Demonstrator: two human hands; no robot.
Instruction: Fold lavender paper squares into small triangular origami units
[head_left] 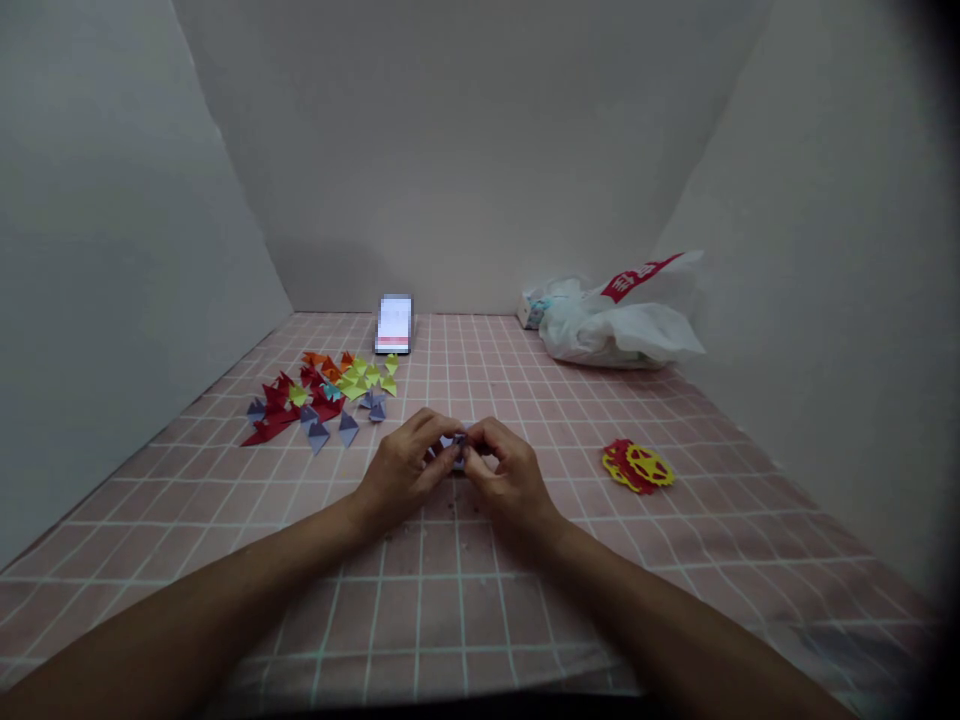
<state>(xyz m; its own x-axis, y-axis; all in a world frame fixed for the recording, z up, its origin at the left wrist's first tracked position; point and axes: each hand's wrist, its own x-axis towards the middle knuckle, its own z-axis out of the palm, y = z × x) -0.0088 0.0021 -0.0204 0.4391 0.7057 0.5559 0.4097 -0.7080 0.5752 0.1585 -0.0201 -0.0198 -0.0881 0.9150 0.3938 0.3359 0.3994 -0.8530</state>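
A small piece of purple paper (459, 455) is pinched between both hands at the middle of the table, mostly covered by the fingers. My left hand (412, 455) is closed on its left side, thumb and forefinger together. From the right, my right hand (506, 470) grips the same paper with thumb and fingertips. The exact folded shape of the paper is hidden. Several folded paper figures in red, orange, yellow, blue and purple lie to the left, the nearest being a purple origami piece (348, 429).
A phone (394, 325) with a lit, blurred screen stands at the back. Back right lie a white plastic bag (622, 330) and a small box (531, 310). Red and yellow star-shaped cutouts (649, 466) lie to the right. Pale walls enclose the checked tablecloth (420, 620).
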